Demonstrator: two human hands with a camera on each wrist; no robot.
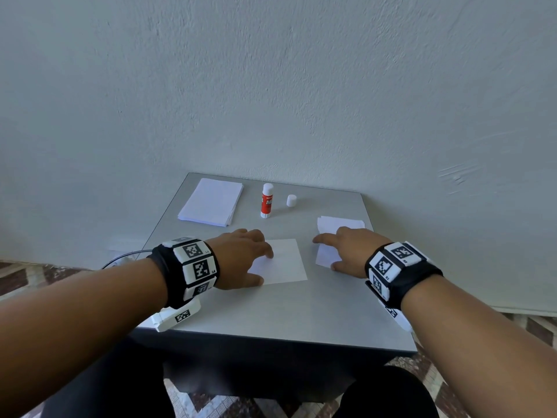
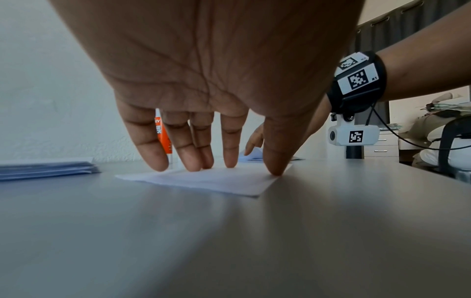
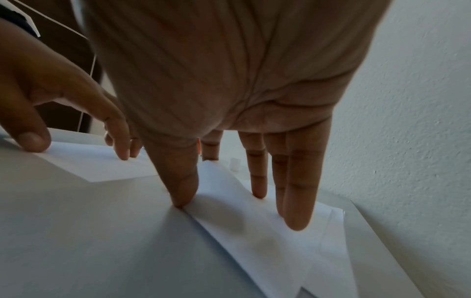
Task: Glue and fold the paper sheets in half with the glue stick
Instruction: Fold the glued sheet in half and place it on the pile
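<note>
A single white sheet lies flat at the middle of the grey table. My left hand rests on its left part, straight fingers and thumb pressing it down. My right hand lies with straight fingers on a loose pile of folded sheets at the right edge, thumb tip at the pile's near corner. The red and white glue stick stands upright behind the hands. Its white cap stands apart, to its right.
A stack of flat white sheets sits at the table's back left corner. A pale wall rises right behind the table. The table's right edge runs close to the folded pile. Patterned floor shows around the table.
</note>
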